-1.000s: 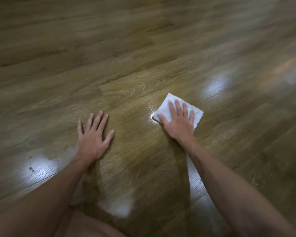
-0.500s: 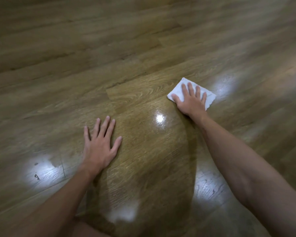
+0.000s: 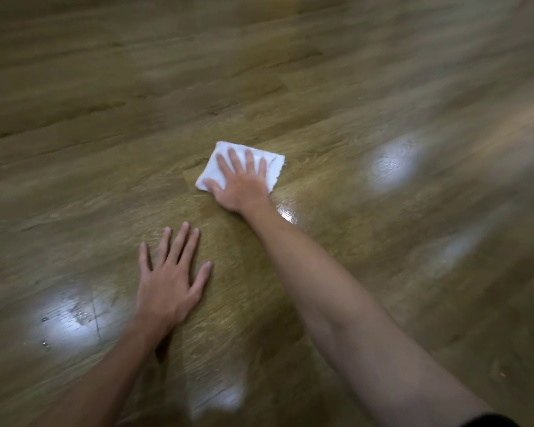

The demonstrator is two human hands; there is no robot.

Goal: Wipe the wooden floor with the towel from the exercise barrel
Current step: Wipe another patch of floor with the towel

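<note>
Head camera looks down on a person leaning over the wooden floor [image 3: 367, 87], both bare arms stretched out ahead of them. A small white towel [image 3: 273, 163], folded into a flat rectangle, lies on the boards a little beyond the middle of the view. Its long axis runs from the near left corner up toward the far right, slightly askew to the plank lines, and its right edge looks frayed.

Pressed down on top of it is the right hand [image 3: 241, 183], palm flat, fingers straight and slightly fanned, thumb splayed out to the left over the towel's near left corner. Nothing is curled or pinched; the towel is simply pinned under the open palm. The right forearm comes in from the lower right and runs diagonally up to the towel, with a dark sleeve edge [image 3: 490, 422] just showing at the bottom of the view.

Nearer the person and to the left, the left hand [image 3: 170, 285] rests flat on bare floor, fingers spread and straight, holding nothing, well apart from the towel. Several pale patches of reflected light [image 3: 65, 322] shine on the glossy boards around the arms. Motion blur softens the outer planks.
</note>
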